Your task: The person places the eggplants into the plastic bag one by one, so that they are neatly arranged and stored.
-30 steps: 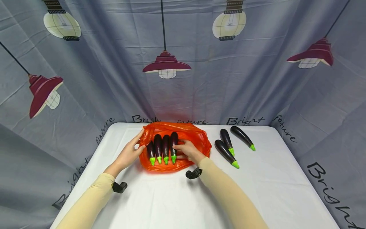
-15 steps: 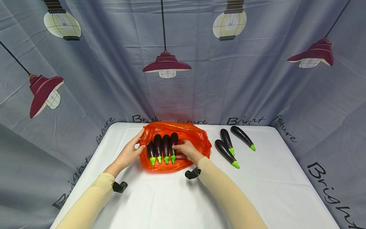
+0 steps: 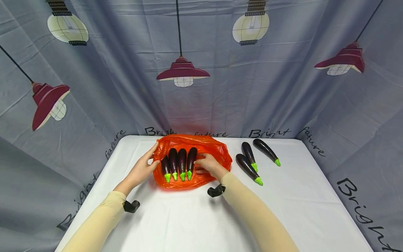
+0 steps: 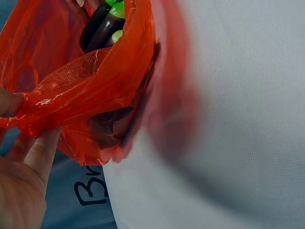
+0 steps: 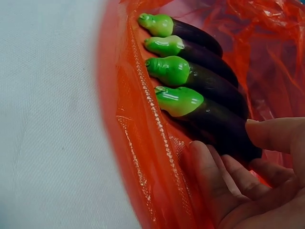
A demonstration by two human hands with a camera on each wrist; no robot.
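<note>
A grey curtain (image 3: 220, 101) printed with lamps stands behind a white-covered table (image 3: 189, 224). Toward the far edge of the table lies an orange-red bag (image 3: 195, 139), its mouth spread open toward the person. Inside it are four eggplants, side by side with their green ends toward the person; the three left ones (image 3: 181, 162) lie nearly parallel.

The change is small and sits at the right end of that row. The rightmost eggplant (image 3: 192, 157), which stood nearly in line with its neighbours half a second ago, now slants, its dark end swung to the right. The right hand (image 3: 210, 165) has drawn a little to the right with it, so its thumb no longer lies across the eggplant in the head view. Its fingers are loosely extended and parted, just beside that eggplant; whether a fingertip touches it is hard to tell. This looks like a release, leaving the fourth eggplant resting in the bag, though not quite squared up with the row.

The left hand (image 3: 141, 170) is unchanged: it pinches the bag's left rim between thumb and fingers, which probably keeps the mouth wide. Three loose eggplants (image 3: 247, 167) lie on the table right of the bag, also unmoved, so the packing appears only partly done.
</note>
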